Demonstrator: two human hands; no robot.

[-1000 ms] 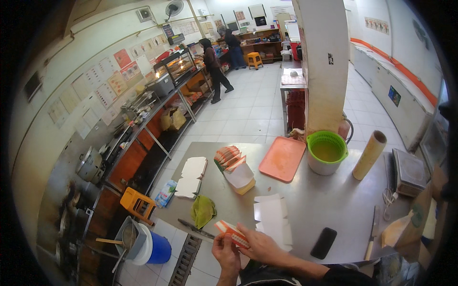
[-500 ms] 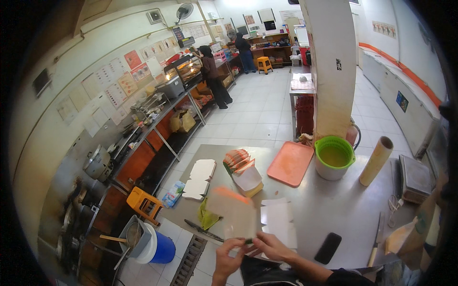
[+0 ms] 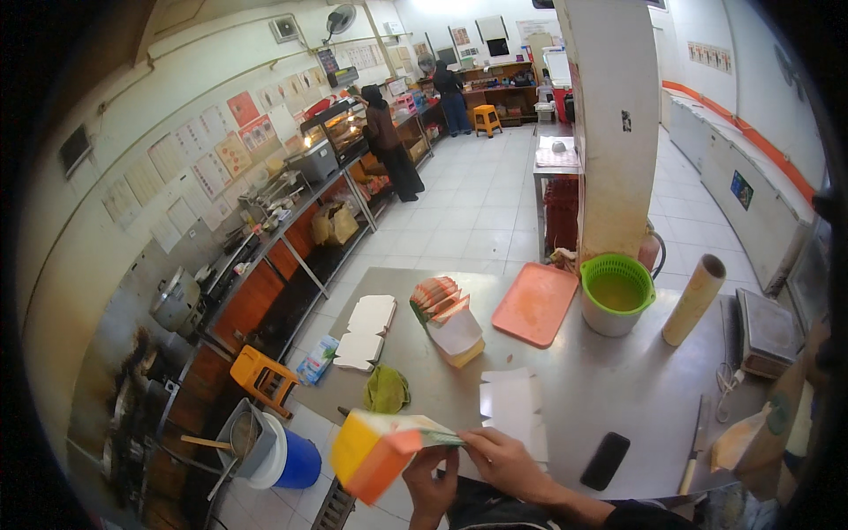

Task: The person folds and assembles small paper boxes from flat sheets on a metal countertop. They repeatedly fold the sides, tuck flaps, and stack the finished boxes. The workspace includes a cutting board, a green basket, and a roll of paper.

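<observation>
Over the near edge of the steel table, I hold a partly folded orange, yellow and white cardboard food box (image 3: 380, 449). My right hand (image 3: 505, 461) pinches the box's narrow green end flap. Just below that flap, my left hand (image 3: 431, 479) is closed on the box's edge, its fingers partly hidden. A flat white box blank (image 3: 512, 408) lies beyond my right hand, and more white blanks (image 3: 365, 332) lie at the table's left. Behind the held box sits a crumpled green cloth (image 3: 386, 389). A stack of nested printed boxes (image 3: 450, 322) stands mid-table.
An orange tray (image 3: 535, 304), a green basket in a white bucket (image 3: 618, 294), a cardboard tube (image 3: 694, 300) and a scale (image 3: 767, 331) stand along the table. A phone (image 3: 606, 461) and knife (image 3: 695, 444) lie right. Two people work far off by the counters.
The held box has swung down and left, turning its printed orange and yellow side into view. It now covers most of the dark knife by the cloth. Both hands keep hold.
</observation>
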